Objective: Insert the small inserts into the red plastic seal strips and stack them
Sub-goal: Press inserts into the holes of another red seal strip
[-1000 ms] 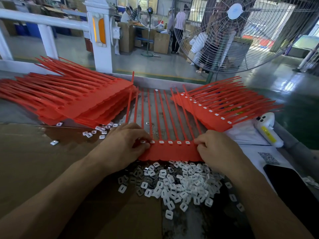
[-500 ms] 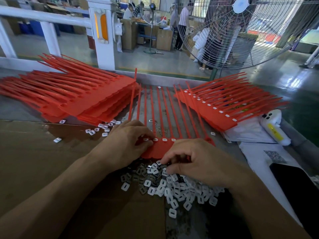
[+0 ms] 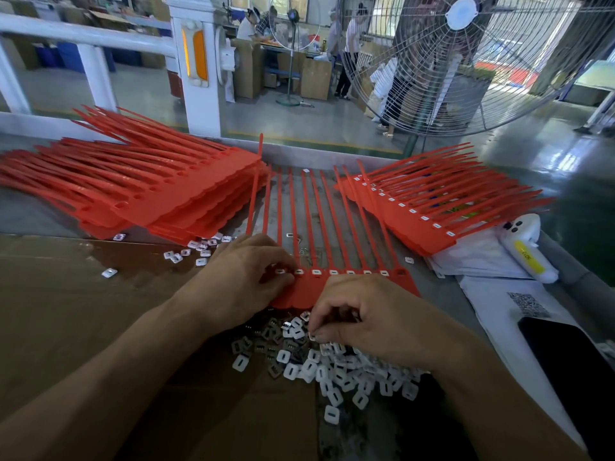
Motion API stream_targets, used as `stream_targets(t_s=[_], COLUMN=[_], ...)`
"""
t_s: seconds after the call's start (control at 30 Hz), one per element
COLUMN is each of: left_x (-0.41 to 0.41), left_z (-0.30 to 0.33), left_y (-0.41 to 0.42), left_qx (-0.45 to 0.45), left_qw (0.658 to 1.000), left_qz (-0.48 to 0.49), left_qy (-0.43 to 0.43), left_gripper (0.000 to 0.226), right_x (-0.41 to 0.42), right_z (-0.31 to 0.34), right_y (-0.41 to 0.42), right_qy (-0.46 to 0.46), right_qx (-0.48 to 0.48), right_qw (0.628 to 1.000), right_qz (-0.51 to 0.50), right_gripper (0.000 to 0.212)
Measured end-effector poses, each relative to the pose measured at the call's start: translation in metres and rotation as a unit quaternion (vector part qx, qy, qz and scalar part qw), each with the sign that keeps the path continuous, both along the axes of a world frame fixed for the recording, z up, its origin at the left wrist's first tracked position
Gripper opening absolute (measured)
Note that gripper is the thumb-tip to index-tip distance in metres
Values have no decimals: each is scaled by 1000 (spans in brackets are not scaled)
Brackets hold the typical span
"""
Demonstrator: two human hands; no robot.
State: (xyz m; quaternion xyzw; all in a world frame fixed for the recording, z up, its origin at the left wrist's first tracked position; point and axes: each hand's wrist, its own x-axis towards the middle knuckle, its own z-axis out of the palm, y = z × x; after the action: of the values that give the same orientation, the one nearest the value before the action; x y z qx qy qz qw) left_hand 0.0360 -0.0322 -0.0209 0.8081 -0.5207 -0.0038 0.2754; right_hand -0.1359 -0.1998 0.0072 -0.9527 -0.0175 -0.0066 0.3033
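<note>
A red seal strip sheet (image 3: 404, 284) lies flat before me, its thin tails running away across the table, with white inserts seated in most of its sockets. My left hand (image 3: 243, 284) rests on the sheet's left end, fingertips pressing at the leftmost insert. My right hand (image 3: 372, 321) hovers over the pile of small white inserts (image 3: 332, 371), fingers curled and pinching at an insert on the pile's far edge. A stack of red sheets without inserts (image 3: 143, 191) lies at the left. A stack of sheets fitted with inserts (image 3: 429, 211) lies at the right.
Loose inserts (image 3: 196, 251) are scattered by the left stack. Brown cardboard (image 3: 66, 311) covers the near left. A white handheld device (image 3: 525, 251), papers with a QR code (image 3: 529, 304) and a dark phone (image 3: 572, 364) sit right. A big fan (image 3: 466, 61) stands beyond the table.
My right hand left the sheet's right end and moved down-left onto the insert pile, where it now picks among the inserts. My left hand stayed on the sheet's left end.
</note>
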Motion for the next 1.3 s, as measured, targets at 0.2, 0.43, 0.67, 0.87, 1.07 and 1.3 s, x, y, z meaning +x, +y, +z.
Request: stream_targets(t_s=[0.2, 0.43, 0.67, 0.87, 1.07, 1.3], left_x=[1, 1, 2, 2, 3, 3], left_z=[-1, -2, -1, -2, -2, -2], left_y=[0, 1, 0, 1, 1, 1], left_qx=[1, -2, 1, 4, 4, 6], left_qw=[1000, 1000, 1000, 1000, 1000, 1000], left_qz=[-1, -2, -1, 0, -1, -4], left_qy=[-3, 2, 5, 5, 1, 2], left_gripper=[25, 25, 26, 26, 26, 28], right_x=[-1, 0, 4, 5, 5, -4], right_z=[-2, -6, -13, -15, -12, -8], right_y=[0, -2, -14, -15, -19, -51], right_qy=[-22, -102, -116, -112, -152, -203], right_qx=[38, 53, 71, 85, 135, 148], right_qw=[998, 989, 967, 959, 937, 880], right_qz=[-33, -95, -216, -245, -283, -403], right_gripper=[9, 15, 13, 10, 14, 12])
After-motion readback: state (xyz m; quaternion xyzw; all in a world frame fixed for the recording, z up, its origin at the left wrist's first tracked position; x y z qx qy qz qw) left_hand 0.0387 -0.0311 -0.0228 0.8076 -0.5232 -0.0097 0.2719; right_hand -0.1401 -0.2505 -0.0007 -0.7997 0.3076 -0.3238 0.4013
